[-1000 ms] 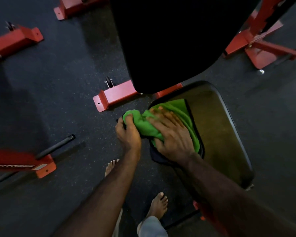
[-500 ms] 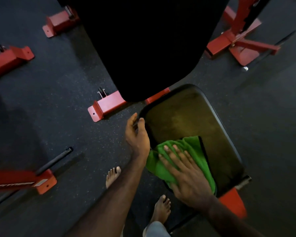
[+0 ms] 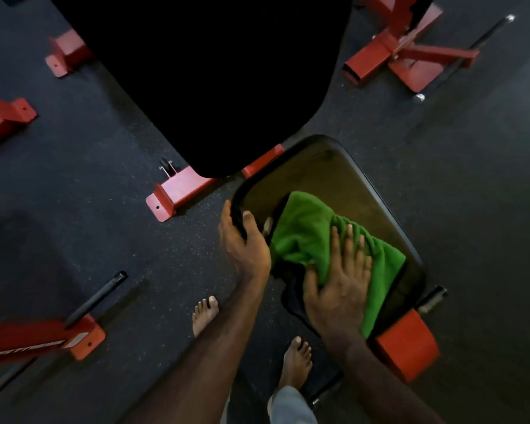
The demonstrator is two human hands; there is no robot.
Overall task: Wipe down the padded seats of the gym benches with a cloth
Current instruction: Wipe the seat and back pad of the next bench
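A dark padded bench seat (image 3: 334,179) with a rounded rim fills the lower middle of the head view. A green cloth (image 3: 306,231) lies bunched on its near half. My right hand (image 3: 340,283) presses flat on the cloth with fingers spread and straight. My left hand (image 3: 242,243) grips the seat's left edge, thumb on top and fingers curled round the rim. The bench's black backrest pad (image 3: 214,75) rises above the seat at the top of the view.
Red steel bench feet (image 3: 178,191) and another frame (image 3: 404,56) stand on the dark rubber floor. A red bracket (image 3: 407,344) sits under the seat's near end. A red frame with a black bar (image 3: 95,298) is at the left. My bare feet (image 3: 205,313) stand beside the seat.
My right hand has slid the green cloth from the seat's far left corner toward its near end, then back up a little. My left hand let go of the cloth and took the seat's edge.
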